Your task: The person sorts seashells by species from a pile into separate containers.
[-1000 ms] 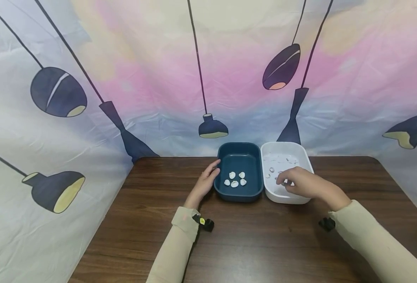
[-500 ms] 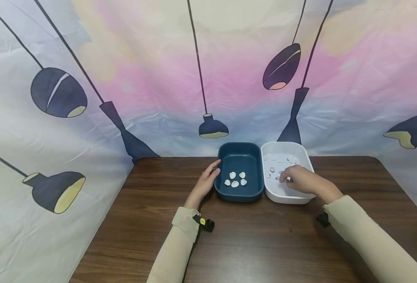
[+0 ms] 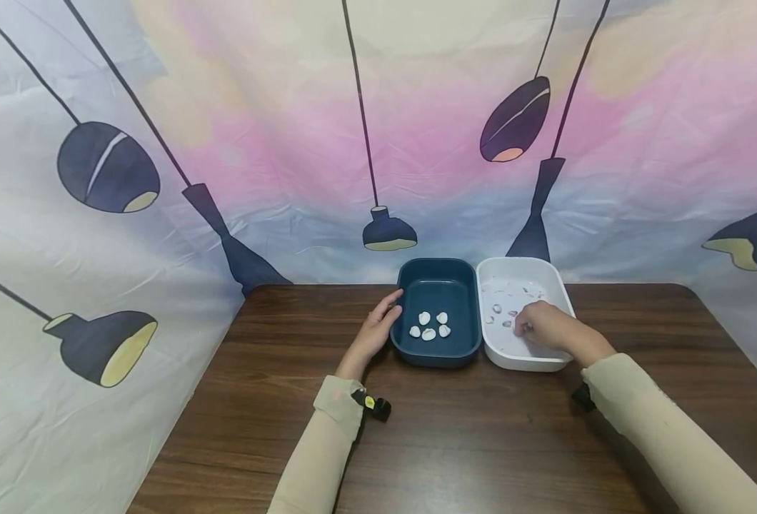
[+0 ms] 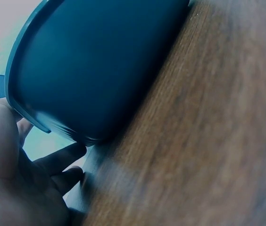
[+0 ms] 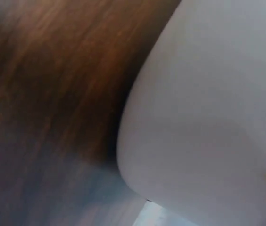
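A dark teal tray [image 3: 439, 294] stands at the back of the table with several white shells [image 3: 428, 334] inside. My left hand [image 3: 374, 333] rests against its left side, fingers extended; the left wrist view has the hand [image 4: 22, 174] at the tray's outer wall [image 4: 90, 66]. Right beside it is a white tray [image 3: 533, 362] holding several small grey shells [image 3: 497, 309] and thin bits. Into that tray reaches my right hand [image 3: 548, 330], fingertips bent down to the floor; whatever lies between them is hidden. Only the white tray's wall [image 5: 194, 122] shows in the right wrist view, without the hand.
Both trays sit side by side on a brown wooden table [image 3: 468, 442], close to its back edge. Behind hangs a cloth backdrop [image 3: 276, 128] printed with lamps. A black wrist camera [image 3: 378, 409] is strapped to the left wrist.
My right hand has shifted slightly right and its fingertips have drawn together lower in the white tray, uncovering small shells to their left. The left hand keeps its place at the teal tray.
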The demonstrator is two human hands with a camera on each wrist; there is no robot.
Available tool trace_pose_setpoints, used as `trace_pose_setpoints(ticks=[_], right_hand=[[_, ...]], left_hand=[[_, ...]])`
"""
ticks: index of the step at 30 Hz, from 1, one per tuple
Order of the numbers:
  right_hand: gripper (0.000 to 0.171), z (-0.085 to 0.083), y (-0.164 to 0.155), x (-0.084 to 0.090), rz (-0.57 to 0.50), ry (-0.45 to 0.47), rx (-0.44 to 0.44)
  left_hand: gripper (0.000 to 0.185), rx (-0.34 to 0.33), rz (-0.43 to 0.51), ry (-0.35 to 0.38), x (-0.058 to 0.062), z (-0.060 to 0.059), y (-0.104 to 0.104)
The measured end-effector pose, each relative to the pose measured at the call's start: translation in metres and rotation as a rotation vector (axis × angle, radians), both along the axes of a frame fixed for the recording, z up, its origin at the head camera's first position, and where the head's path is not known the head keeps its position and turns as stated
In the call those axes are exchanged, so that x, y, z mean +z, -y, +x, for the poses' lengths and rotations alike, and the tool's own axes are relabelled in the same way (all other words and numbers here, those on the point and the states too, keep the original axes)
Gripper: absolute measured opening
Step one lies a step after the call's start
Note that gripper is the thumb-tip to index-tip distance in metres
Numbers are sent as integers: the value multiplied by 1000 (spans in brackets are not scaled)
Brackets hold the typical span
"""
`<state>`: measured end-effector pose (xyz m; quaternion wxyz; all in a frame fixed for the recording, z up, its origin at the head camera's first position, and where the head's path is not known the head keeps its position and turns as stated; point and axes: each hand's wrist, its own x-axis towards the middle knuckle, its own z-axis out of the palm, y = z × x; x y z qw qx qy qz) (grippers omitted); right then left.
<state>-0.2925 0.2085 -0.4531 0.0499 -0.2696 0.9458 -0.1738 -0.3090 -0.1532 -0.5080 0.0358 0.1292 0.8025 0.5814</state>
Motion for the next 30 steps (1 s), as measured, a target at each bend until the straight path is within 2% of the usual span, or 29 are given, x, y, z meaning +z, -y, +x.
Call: trace_pose_setpoints(ticks=[10, 15, 18, 21, 23, 25, 30], right_hand=[[15, 0, -1, -9, -16, -40, -27], [18, 3, -1, -8, -17, -26, -34], [20, 6, -1, -8, -16, -9, -50], [20, 8, -4, -9, -23, -14, -63], [18, 9, -8, -10, -48, -46, -53], [15, 11, -11, -10, -74, -90, -38], [12, 14, -17, -11, -126, -184, -62]], left_hand=[[49, -2, 7, 8, 0, 1, 1], [49, -10, 27, 13, 0, -1, 3], [49, -28, 12, 26, 9, 4, 4], [49, -28, 12, 19, 8, 3, 3], [49, -20, 18, 7, 6, 3, 2], [51, -14, 31, -9, -3, -3, 2], [53, -8, 35, -34, -2, -3, 2]])
